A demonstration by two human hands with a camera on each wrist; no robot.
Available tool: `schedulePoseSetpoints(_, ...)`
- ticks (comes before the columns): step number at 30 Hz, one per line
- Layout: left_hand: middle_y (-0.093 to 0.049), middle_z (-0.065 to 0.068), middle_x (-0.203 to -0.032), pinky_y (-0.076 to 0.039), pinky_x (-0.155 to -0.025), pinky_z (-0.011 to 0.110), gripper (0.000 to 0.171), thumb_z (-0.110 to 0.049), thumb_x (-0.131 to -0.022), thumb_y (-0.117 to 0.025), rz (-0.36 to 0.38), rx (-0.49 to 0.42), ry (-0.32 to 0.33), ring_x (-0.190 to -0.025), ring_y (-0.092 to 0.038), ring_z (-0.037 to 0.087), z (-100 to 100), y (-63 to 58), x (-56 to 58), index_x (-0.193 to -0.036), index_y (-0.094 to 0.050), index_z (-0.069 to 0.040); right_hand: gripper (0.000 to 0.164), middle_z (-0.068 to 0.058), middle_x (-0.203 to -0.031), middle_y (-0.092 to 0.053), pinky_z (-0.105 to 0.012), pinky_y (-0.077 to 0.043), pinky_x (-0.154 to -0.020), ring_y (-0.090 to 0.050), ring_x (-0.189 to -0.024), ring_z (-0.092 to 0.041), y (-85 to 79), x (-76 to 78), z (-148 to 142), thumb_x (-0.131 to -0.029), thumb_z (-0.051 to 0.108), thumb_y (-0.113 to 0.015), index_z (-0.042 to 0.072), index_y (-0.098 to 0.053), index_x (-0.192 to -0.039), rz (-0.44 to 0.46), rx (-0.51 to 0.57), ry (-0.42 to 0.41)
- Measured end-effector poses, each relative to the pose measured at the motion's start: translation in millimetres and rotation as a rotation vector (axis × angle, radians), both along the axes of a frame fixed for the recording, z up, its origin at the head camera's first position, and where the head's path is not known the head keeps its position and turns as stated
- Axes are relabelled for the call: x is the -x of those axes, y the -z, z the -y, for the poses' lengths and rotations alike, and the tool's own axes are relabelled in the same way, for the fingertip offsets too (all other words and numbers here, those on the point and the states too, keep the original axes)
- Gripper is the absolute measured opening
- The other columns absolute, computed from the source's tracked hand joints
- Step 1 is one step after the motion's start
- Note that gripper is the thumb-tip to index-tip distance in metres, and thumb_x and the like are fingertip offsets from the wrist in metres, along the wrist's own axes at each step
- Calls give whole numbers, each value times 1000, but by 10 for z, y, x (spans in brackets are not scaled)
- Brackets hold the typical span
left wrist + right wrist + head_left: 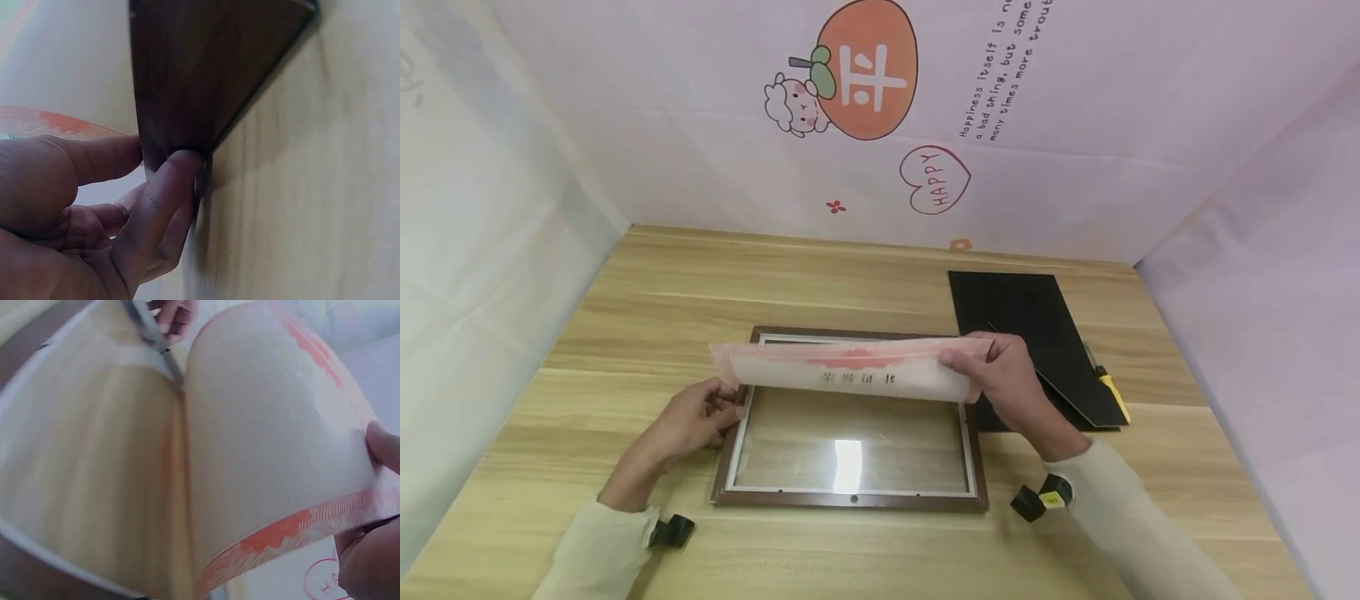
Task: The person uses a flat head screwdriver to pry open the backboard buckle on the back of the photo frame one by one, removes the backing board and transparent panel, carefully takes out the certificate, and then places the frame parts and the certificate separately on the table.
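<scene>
A brown picture frame (850,502) with a silvery inner rim and a clear pane lies on the wooden table. My left hand (700,415) pinches its left side; in the left wrist view the thumb (109,159) is at one edge of the frame's side (181,81) and a curled finger at the other. A printed certificate (790,375) with a red pattern along its border is held above the frame's far part, bowed into a curve. My right hand (1000,375) pinches its right end between thumb and fingers. The certificate hides much of the frame's far side.
Black backing boards (1018,308) lie at the right, behind my right forearm. Beside them is a screwdriver (1108,385) with a yellow and black handle. A printed cloth wall (700,167) stands at the table's far edge, with plain cloth at both sides.
</scene>
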State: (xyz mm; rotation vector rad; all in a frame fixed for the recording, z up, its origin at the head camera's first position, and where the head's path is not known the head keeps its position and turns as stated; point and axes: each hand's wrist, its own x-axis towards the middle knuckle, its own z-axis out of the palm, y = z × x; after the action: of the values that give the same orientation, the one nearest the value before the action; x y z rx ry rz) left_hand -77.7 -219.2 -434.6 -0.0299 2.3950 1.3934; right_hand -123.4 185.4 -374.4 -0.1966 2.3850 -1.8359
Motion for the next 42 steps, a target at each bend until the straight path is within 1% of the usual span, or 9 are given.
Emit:
schedulePoseSetpoints(4,-59,20,-104,-60,-65,29,30,-7,-97,-59,7,-23,8,-80,-62,20,14,-3,-25,-120,-52,10,28,4,-94,-70,-25,-59,-70,-66,-82,-11,-150,92,31,-91,20,-71,-5,-67,-104,-10,24,16)
schedulePoseSetpoints(9,-58,19,-105,-61,-66,29,31,-8,-97,-60,5,-22,9,-82,-62,20,38,4,-52,-120,-51,11,16,4,-98,-68,-23,-59,-77,-65,-88,-10,-422,264,100,-94,7,-63,-2,-64,-107,-32,101,-1)
schedulePoseSetpoints(13,-58,18,-104,-61,-65,29,31,-9,-96,-61,9,-8,4,-81,-62,21,45,13,-75,-120,-51,10,13,2,-98,-71,-23,-60,-75,-69,-86,-8,-611,490,143,-95,6,-62,2,-64,-107,-36,218,-40)
schedulePoseSetpoints(18,-58,17,-102,-60,-64,29,30,-8,-96,-62,19,-6,-8,-80,-62,20,44,13,-103,-118,-52,9,16,-1,-99,-74,-25,-60,-72,-72,-85,-12,-703,843,173,-95,11,-64,6,-67,-110,-4,362,-118)
schedulePoseSetpoints(22,-59,17,-102,-60,-64,29,29,-8,-96,-62,21,-8,-10,-80,-61,20,51,11,-120,-118,-52,9,19,-3,-104,-74,-26,-60,-74,-72,-88,-14,-670,1120,208,-96,12,-63,6,-67,-115,16,444,-175)
schedulePoseSetpoints(25,-58,16,-101,-60,-64,29,29,-8,-96,-62,22,-7,-7,-79,-61,20,58,9,-132,-118,-52,9,23,-4,-108,-73,-26,-60,-76,-71,-90,-15,-620,1315,253,-97,12,-62,6,-64,-119,41,475,-190)
schedulePoseSetpoints(31,-58,17,-102,-60,-64,29,29,-8,-96,-61,27,-14,3,-79,-62,20,62,20,-155,-118,-52,8,27,-4,-107,-73,-27,-61,-72,-73,-87,-15,-470,1671,317,-95,14,-65,8,-63,-122,109,461,-129)
schedulePoseSetpoints(36,-59,18,-104,-61,-64,30,28,-8,-96,-61,22,-25,6,-79,-62,19,55,27,-159,-118,-52,8,32,-3,-107,-71,-28,-61,-72,-72,-87,-14,-334,1863,306,-95,14,-65,8,-60,-126,155,432,-62)
schedulePoseSetpoints(42,-58,18,-104,-61,-65,29,27,-7,-97,-60,30,-40,-1,-79,-62,19,43,8,-170,-117,-52,8,38,-5,-112,-69,-28,-61,-73,-72,-88,-15,-162,2004,270,-95,12,-65,5,-56,-132,166,375,-22)
